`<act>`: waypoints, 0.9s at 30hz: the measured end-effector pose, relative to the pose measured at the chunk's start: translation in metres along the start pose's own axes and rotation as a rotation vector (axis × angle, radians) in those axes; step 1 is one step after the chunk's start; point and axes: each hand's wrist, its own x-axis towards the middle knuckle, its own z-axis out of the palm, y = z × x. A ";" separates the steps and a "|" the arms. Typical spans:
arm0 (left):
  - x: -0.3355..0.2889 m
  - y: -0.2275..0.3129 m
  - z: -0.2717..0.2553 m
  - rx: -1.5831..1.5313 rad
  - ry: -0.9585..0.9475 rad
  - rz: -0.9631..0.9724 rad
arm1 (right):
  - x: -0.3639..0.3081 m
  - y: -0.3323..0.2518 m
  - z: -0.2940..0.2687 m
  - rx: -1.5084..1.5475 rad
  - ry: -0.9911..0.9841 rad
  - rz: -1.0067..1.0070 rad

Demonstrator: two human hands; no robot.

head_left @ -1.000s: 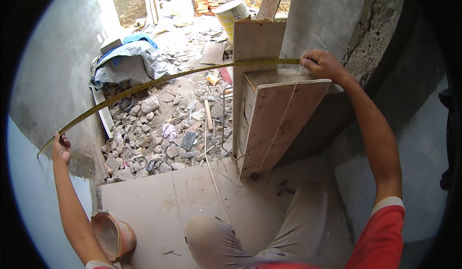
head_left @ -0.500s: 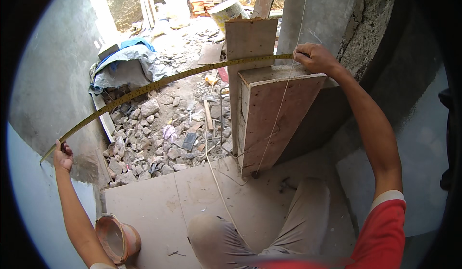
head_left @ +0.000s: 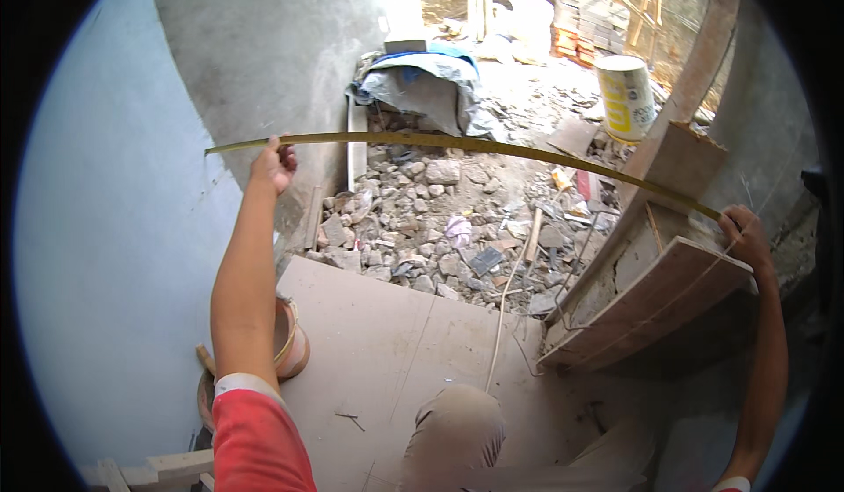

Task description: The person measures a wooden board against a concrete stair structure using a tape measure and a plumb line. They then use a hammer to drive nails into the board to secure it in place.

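Note:
A yellow tape measure blade is stretched across the opening between both my hands. My left hand pinches it near its left end, and the tip reaches past my fingers to the pale blue wall. On the other side, my right hand is closed on the blade's right end, beside the top of a wooden board form around a concrete post. Whether the tape's case is in that hand is hidden. A thin string runs over the form close to my right hand.
Broken stones and rubble cover the ground beyond the tiled floor. A tarp-covered heap stands behind them, a white and yellow bucket to its right. An orange bucket sits below my left arm. A cable crosses the floor.
The view has swung to the left, so the opening and form now appear further right. Both hands still hold the stretched tape; its left end now lies against the pale blue wall.

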 end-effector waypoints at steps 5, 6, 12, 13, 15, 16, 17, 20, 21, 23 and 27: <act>-0.028 -0.001 0.024 0.019 0.065 0.025 | -0.002 0.018 0.006 0.059 0.004 -0.017; -0.031 0.000 0.027 0.024 0.075 0.021 | -0.002 0.022 0.006 0.064 -0.004 -0.016; -0.033 0.001 0.030 0.023 0.054 0.031 | -0.002 0.037 0.007 0.018 -0.007 -0.042; -0.032 0.001 0.030 0.015 0.057 0.025 | -0.003 0.038 0.008 0.054 -0.010 -0.042; -0.031 0.001 0.030 0.025 0.051 0.031 | -0.003 0.038 0.008 0.022 -0.014 -0.046; -0.030 0.001 0.030 0.026 0.060 0.024 | -0.003 0.037 0.008 0.061 -0.028 -0.040; -0.029 0.001 0.030 0.028 0.054 0.028 | -0.003 0.035 0.007 0.056 -0.038 -0.034; -0.024 0.000 0.027 0.024 0.076 0.019 | -0.002 0.023 0.003 0.055 -0.058 -0.015; -0.021 0.000 0.025 0.021 0.081 0.017 | -0.002 0.017 0.001 0.055 -0.063 -0.004; -0.013 0.001 0.018 0.030 0.062 0.020 | -0.001 0.004 -0.002 0.051 -0.090 0.014; 0.013 0.003 0.001 0.043 0.025 -0.009 | -0.005 -0.022 -0.012 0.028 -0.087 0.048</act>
